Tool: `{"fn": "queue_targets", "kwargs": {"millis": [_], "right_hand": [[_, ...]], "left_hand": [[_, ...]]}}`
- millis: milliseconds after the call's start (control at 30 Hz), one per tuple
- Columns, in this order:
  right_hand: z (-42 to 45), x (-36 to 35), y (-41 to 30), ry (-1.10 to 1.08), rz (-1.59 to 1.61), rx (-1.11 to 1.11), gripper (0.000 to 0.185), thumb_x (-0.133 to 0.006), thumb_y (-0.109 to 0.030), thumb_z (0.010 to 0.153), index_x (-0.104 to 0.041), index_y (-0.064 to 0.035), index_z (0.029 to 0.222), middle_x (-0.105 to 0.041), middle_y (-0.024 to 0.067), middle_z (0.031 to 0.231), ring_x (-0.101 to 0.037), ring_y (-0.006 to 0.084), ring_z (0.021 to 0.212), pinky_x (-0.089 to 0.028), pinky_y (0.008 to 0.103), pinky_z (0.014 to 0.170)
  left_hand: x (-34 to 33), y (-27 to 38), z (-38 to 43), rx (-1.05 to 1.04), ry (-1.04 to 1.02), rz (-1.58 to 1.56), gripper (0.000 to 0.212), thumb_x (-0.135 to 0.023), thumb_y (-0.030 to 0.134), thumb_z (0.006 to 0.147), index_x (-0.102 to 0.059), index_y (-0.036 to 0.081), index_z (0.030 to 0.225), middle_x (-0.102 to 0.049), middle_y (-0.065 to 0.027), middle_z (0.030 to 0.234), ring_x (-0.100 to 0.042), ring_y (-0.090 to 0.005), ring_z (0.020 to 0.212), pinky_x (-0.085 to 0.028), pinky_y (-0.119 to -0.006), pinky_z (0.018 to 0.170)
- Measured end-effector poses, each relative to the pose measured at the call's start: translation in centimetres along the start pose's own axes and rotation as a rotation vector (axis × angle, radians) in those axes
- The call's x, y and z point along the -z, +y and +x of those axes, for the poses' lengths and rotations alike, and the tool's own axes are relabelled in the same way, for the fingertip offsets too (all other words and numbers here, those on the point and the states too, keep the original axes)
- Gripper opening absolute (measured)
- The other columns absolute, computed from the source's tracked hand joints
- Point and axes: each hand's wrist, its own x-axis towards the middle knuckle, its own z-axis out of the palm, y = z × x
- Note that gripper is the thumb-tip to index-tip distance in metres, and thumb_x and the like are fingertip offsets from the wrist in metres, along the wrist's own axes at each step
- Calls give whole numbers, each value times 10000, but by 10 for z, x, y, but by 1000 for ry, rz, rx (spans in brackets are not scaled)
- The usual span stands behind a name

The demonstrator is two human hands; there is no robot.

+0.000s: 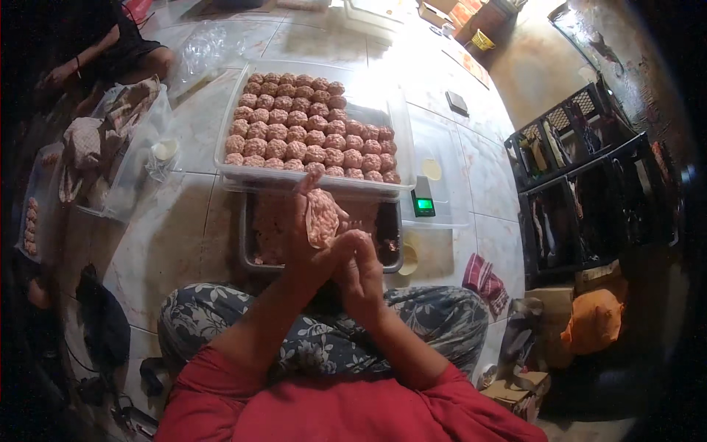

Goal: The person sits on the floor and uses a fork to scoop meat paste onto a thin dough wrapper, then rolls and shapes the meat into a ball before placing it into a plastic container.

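My left hand [309,243] is raised over a dark tray [243,243] of brownish mixture and holds a flattened patty of lumpy, pinkish mixture [322,218] on its palm. Beside it, my right hand [362,259] has its fingers bent against the left hand near the wrist; whether they grip anything cannot be seen. Beyond them, a clear plastic container [406,149] holds rows of round, lumpy balls [296,134]. A small digital scale [423,198] with a lit green display stands on a translucent lid [442,166] to the right.
A checked cloth [83,143] hangs over a plastic box at left, near another person [105,50]. Further left is a tray with more balls [31,226]. A red checked cloth [486,280] lies on the tiles at right, before a black rack [580,182].
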Motion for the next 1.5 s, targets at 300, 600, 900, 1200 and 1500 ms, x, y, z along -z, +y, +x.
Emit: {"fn": "queue_targets", "kwargs": {"millis": [300, 600, 900, 1200, 1500], "right_hand": [[8, -8, -15, 22, 3, 50, 229, -435, -126, 947, -452, -18, 1147, -543, 166, 1008, -568, 233, 894, -446, 312, 797], [16, 3, 4, 73, 279, 26, 294, -438, -191, 969, -453, 11, 1182, -541, 107, 1152, -529, 188, 1049, -431, 279, 878], [11, 17, 5, 168, 152, 100, 240, -467, -163, 959, -451, -8, 1142, -558, 101, 1050, -556, 180, 964, -460, 269, 787], [17, 17, -11, 8, -507, 209, 179, -407, -201, 979, -495, -46, 994, -591, 173, 855, -635, 308, 636, -490, 378, 542], [9, -3, -1, -21, -450, 410, 257, -501, -56, 893, -440, -42, 1143, -587, 180, 751, -631, 349, 677, -502, 398, 582]], "left_hand": [[-15, 9, -6, 128, 139, -235, 992, -730, 456, 746, -141, 5, 1405, -499, -80, 953, -533, -157, 830, -480, -300, 768], [-8, -18, -7, -177, -99, 229, 901, -696, 260, 803, -110, -51, 1413, -438, -235, 1255, -524, -289, 1080, -442, -399, 901], [-4, 9, 7, -140, -212, 44, 779, -697, 149, 801, -226, 53, 1414, -613, -164, 1029, -626, -217, 918, -508, -320, 779], [12, -1, 7, -7, -134, 34, 792, -801, 157, 710, -346, 66, 1352, -602, -86, 869, -595, -135, 744, -510, -271, 657], [10, 9, 7, -115, -85, 186, 819, -852, 177, 635, -402, 92, 1314, -585, -53, 795, -539, -67, 646, -426, -194, 551]]}}
